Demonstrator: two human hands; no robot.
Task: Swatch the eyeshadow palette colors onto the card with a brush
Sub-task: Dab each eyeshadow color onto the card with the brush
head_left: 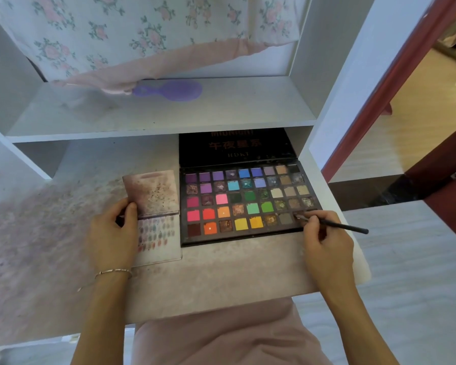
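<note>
On the stained desk (221,280), the left hand (111,233) grips the card's (158,241) left edge, thumb on top; just right lies the open palette (248,201), where the right hand (324,241) pinches the brush (337,225), tip in a bottom-right pan.

A single head-worn wide-angle camera looks forward and steeply down from close above the desk (221,280), its edges bowed by the lens; the shelf (156,114) fills the top, the person's lap the bottom, and a doorway shows at right
</note>
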